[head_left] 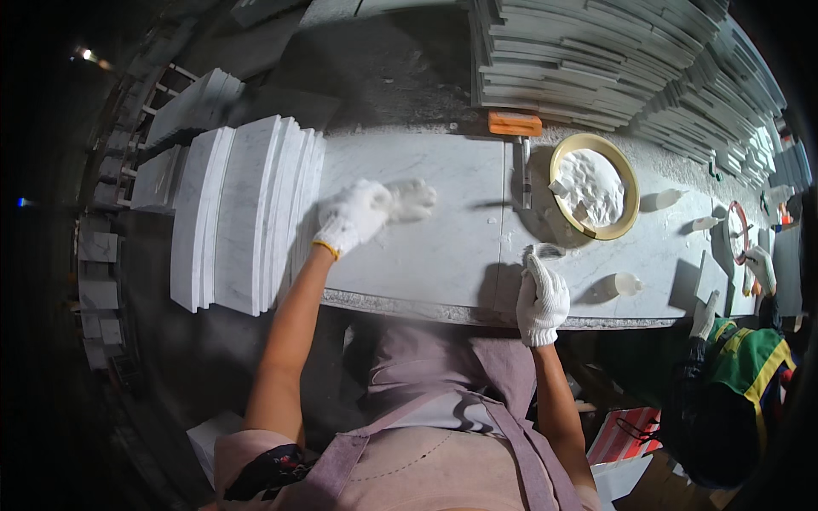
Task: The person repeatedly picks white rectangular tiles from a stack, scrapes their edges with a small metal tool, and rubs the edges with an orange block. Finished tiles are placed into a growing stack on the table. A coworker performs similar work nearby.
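Note:
My left hand [351, 217], in a white knit glove with a yellow cuff edge, is closed over the marble slab on the bench. Against its fingers lies a bunched whitish cloth [412, 200], slightly blurred. My right hand [543, 302], gloved too, is closed near the bench's front edge. A small flat greyish scraper [546, 251] sticks out past its fingertips; its handle is hidden. Beyond that hand stands a yellowish bowl [631, 213] of white paste or powder, with a small flat piece at its left rim. The marble slab [460, 247] lies flat under both hands.
Marble slabs [247, 213] stand on edge at the left. Thin tiles [588, 60] are piled high at the back right. An orange-handled tool [515, 124] lies behind the bowl. Small bottles [626, 284] stand to the right, where a co-worker's gloved hand [761, 268] is busy.

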A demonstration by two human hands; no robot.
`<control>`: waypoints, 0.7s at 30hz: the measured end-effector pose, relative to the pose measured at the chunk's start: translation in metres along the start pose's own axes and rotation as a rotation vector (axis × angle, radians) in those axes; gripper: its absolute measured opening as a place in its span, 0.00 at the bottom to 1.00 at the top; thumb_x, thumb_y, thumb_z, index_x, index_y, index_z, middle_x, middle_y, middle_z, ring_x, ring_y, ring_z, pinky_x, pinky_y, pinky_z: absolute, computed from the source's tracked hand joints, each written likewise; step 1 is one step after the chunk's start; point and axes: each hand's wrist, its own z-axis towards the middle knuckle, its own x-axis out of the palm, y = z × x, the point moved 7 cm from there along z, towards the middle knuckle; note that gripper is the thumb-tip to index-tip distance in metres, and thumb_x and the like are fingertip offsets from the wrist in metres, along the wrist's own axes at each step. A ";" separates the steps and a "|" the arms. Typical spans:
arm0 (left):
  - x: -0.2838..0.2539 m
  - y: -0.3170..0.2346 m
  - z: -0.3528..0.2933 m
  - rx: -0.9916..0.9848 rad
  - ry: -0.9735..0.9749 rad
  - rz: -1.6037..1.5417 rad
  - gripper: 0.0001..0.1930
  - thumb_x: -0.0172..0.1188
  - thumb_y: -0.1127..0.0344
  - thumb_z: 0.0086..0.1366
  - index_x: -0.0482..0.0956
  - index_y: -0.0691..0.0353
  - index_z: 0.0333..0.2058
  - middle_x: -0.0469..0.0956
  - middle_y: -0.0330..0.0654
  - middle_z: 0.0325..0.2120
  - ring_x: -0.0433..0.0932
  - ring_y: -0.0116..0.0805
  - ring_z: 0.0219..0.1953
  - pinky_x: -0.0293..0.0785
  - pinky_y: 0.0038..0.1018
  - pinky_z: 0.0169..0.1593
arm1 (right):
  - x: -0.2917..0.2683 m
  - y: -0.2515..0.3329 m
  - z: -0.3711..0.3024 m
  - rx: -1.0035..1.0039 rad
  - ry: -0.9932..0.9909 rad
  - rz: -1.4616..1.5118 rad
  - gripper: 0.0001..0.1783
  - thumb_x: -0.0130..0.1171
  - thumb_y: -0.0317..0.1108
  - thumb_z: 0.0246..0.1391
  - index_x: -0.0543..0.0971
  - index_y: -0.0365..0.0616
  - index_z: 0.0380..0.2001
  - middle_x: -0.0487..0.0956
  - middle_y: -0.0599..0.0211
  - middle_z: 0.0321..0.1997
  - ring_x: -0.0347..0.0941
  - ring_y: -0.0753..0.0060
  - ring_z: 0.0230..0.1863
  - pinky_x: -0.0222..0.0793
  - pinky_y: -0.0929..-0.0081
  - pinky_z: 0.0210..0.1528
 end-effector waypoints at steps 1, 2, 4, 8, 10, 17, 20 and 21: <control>-0.013 0.010 0.008 -0.046 -0.054 -0.085 0.13 0.61 0.56 0.65 0.86 0.45 0.47 0.81 0.43 0.56 0.75 0.47 0.63 0.71 0.44 0.66 | 0.000 0.003 0.001 -0.037 -0.020 -0.027 0.20 0.63 0.24 0.55 0.86 0.46 0.52 0.86 0.66 0.37 0.82 0.61 0.36 0.77 0.63 0.42; -0.025 0.019 0.018 -0.085 -0.108 -0.172 0.16 0.61 0.54 0.66 0.85 0.45 0.50 0.80 0.44 0.57 0.75 0.46 0.63 0.71 0.43 0.67 | -0.001 0.004 0.001 -0.056 -0.060 -0.049 0.21 0.64 0.25 0.53 0.86 0.49 0.52 0.86 0.69 0.35 0.81 0.63 0.33 0.77 0.63 0.39; -0.042 0.023 0.041 -0.086 -0.305 -0.107 0.21 0.60 0.53 0.67 0.81 0.46 0.58 0.75 0.45 0.63 0.72 0.45 0.67 0.70 0.45 0.67 | -0.003 0.005 0.002 -0.088 -0.119 -0.131 0.21 0.65 0.27 0.52 0.87 0.55 0.50 0.85 0.72 0.32 0.79 0.64 0.29 0.77 0.62 0.35; -0.020 -0.026 0.059 0.302 -0.413 -0.047 0.28 0.58 0.51 0.70 0.73 0.46 0.67 0.64 0.44 0.72 0.67 0.45 0.71 0.71 0.48 0.66 | -0.004 -0.001 -0.001 -0.050 -0.107 -0.041 0.18 0.64 0.32 0.58 0.87 0.57 0.51 0.83 0.66 0.31 0.77 0.58 0.27 0.75 0.61 0.32; 0.004 -0.044 0.063 0.413 -0.149 0.123 0.27 0.59 0.51 0.70 0.74 0.43 0.66 0.63 0.43 0.72 0.65 0.47 0.71 0.71 0.48 0.66 | -0.002 0.000 -0.003 -0.022 -0.040 -0.076 0.19 0.65 0.28 0.57 0.87 0.53 0.52 0.84 0.63 0.36 0.80 0.57 0.34 0.77 0.61 0.39; -0.035 -0.063 0.069 0.135 -0.178 0.062 0.25 0.56 0.57 0.71 0.73 0.37 0.66 0.73 0.50 0.62 0.70 0.58 0.65 0.69 0.51 0.66 | -0.006 0.009 0.000 -0.067 -0.086 -0.043 0.20 0.65 0.30 0.57 0.85 0.51 0.54 0.84 0.67 0.33 0.80 0.61 0.31 0.76 0.61 0.35; -0.006 -0.093 0.044 0.306 0.010 0.167 0.28 0.59 0.59 0.69 0.73 0.40 0.68 0.68 0.44 0.71 0.69 0.55 0.68 0.70 0.47 0.67 | -0.002 0.003 -0.001 -0.051 -0.055 -0.196 0.19 0.66 0.33 0.56 0.87 0.57 0.52 0.81 0.69 0.28 0.79 0.63 0.30 0.76 0.64 0.33; -0.001 -0.103 0.040 0.444 0.087 0.201 0.26 0.60 0.60 0.68 0.75 0.42 0.66 0.69 0.45 0.70 0.70 0.54 0.68 0.71 0.45 0.67 | -0.002 0.000 0.000 -0.030 -0.065 -0.112 0.19 0.66 0.34 0.57 0.86 0.58 0.53 0.81 0.68 0.29 0.79 0.61 0.29 0.76 0.62 0.32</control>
